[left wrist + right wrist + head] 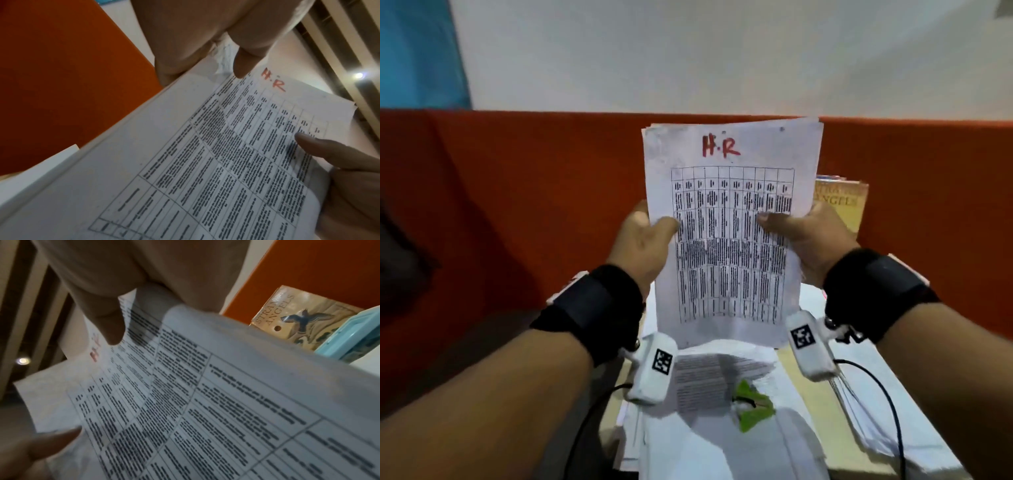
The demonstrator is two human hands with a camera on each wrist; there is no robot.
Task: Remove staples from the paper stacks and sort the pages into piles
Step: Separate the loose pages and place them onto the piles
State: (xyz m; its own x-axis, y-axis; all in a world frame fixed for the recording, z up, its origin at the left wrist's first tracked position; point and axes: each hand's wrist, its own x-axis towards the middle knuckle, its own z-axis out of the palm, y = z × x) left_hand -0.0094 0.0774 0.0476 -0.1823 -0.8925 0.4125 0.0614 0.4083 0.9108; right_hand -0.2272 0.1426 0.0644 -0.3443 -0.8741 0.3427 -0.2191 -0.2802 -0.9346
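Nearest, below wrists: loose paper piles (722,373) on desk, green staple remover (751,404) lying on them, slightly closer to right wrist. Between hands: paper stack (726,240) marked "H.R", upright, long axis vertical. Left hand (643,240) pinches left edge, thumb on front; right hand (804,236) pinches right edge likewise. Dark speck, possibly staple, at top right corner, above right hand. Beyond right hand: book (842,205) against orange partition (517,188).

red "h.r" on paper stack (729,192); book (849,205): "angels".
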